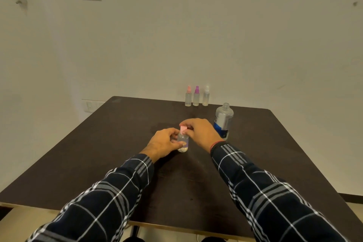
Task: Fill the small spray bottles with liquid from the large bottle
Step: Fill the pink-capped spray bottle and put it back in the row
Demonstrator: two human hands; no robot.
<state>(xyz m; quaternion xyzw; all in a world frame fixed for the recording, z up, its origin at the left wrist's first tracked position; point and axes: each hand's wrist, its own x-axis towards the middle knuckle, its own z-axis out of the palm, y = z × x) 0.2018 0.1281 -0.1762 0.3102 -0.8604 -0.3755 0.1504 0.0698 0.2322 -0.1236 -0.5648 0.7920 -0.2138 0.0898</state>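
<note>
I read left hand (164, 142) fingers clamped on bottle (183, 140) as bracing; right hand (199, 131) fingers pinch cap (183, 129), probably twisting it.

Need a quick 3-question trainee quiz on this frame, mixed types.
1. True or false: the large bottle has its cap on.
2. How many small spray bottles stand in a row at the far edge of the table?
3. The right hand pinches: A) the pink cap of the held bottle; B) the large bottle; C) nothing.
Key: 1 false; 2 three; 3 A.
</note>
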